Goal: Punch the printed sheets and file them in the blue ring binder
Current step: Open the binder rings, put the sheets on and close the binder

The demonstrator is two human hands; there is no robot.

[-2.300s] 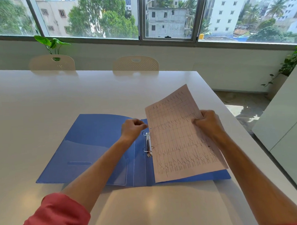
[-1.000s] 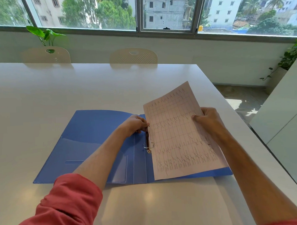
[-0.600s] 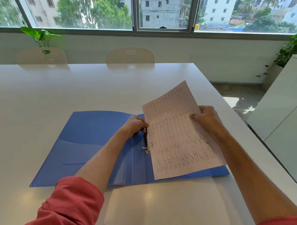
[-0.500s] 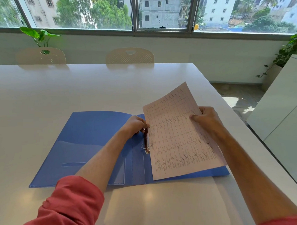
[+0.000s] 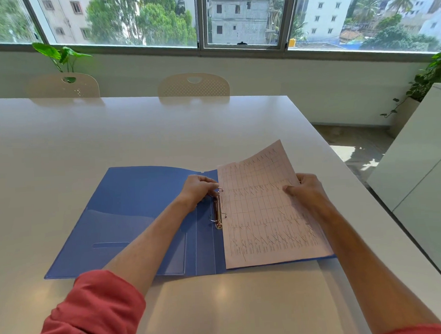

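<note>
The blue ring binder lies open on the white table, its metal ring mechanism along the spine. A printed sheet with a pink grid rests over the binder's right half, its far right corner lifted. My left hand has its fingers curled at the sheet's left edge by the upper ring; whether it pinches the paper or the ring is unclear. My right hand grips the sheet's right edge, thumb on top.
Two cream chairs stand at the table's far side under a wide window. A potted plant is behind the left chair. A white cabinet stands right of the table, past a narrow strip of floor.
The sheet has come down closer to the binder and its left edge now sits at the rings. My left hand has moved onto the upper ring area. My right hand keeps its grip.
</note>
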